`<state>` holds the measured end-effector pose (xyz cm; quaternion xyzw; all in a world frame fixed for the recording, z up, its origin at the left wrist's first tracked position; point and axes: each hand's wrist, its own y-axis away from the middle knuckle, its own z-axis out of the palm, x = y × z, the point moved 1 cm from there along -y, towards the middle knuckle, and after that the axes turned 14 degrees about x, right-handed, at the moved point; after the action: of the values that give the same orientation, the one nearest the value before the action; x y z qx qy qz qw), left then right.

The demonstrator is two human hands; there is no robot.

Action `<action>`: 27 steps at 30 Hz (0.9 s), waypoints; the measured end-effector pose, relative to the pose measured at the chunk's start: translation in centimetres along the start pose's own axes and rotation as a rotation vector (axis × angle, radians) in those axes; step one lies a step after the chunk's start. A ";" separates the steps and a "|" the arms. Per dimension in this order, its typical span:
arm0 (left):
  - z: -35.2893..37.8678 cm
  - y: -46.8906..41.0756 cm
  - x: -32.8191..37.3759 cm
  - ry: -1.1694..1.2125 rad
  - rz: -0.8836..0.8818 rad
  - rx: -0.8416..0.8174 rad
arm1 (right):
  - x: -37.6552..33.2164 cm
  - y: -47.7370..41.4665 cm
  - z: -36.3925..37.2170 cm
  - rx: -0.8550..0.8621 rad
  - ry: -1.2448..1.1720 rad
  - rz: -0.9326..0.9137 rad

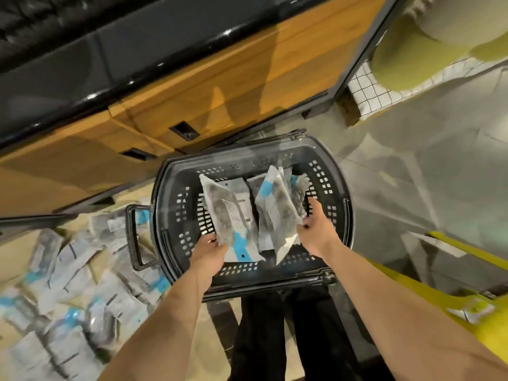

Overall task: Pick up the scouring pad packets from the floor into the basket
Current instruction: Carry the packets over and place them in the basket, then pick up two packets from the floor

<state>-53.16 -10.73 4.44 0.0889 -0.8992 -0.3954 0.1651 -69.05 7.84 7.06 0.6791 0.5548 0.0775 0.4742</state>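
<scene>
A black plastic basket [338,215] with perforated walls stands on the floor in front of me. My left hand [209,254] grips a clear scouring pad packet [228,215] with a blue stripe, held over the basket's inside. My right hand [313,232] holds a bunch of similar packets [280,204] over the basket's right half. More packets [253,185] lie on the basket's bottom beneath them. Several packets [68,284] are scattered on the floor to the left of the basket.
A wooden cabinet [192,86] with recessed handles and a black top runs behind the basket. The basket's side handle [134,237] juts out to the left. A yellow object [453,298] is at the right. My dark-trousered legs [288,339] stand below the basket.
</scene>
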 end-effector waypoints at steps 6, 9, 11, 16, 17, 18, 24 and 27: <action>0.1 0.4 0.7 0.099 -0.020 0.018 | -0.5 1.2 -0.3 -0.020 -0.018 0.020; -0.8 1.3 0.8 0.116 -0.016 0.020 | -1.2 2.6 -1.0 -0.029 -0.036 -0.012; -2.1 2.5 1.2 0.148 -0.027 0.036 | -2.4 4.0 -2.0 -0.031 -0.025 -0.044; -8.6 7.9 3.2 0.241 -0.023 0.029 | -8.2 8.4 -7.4 -0.034 -0.076 -0.109; -10.2 9.2 4.0 0.234 0.002 0.019 | -9.9 9.5 -9.0 -0.038 -0.094 -0.128; -12.0 10.7 4.8 0.218 0.035 0.021 | -11.8 10.8 -10.7 -0.039 -0.111 -0.159; -21.3 20.2 9.5 0.290 0.220 0.189 | -21.1 19.3 -18.3 -0.006 -0.063 -0.439; -23.6 23.2 10.1 0.391 0.245 0.225 | -23.9 23.5 -19.6 -0.008 0.065 -0.612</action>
<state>-54.58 -14.17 38.81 0.0717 -0.8926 -0.2454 0.3715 -74.36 0.50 44.78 0.4759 0.7482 -0.0449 0.4600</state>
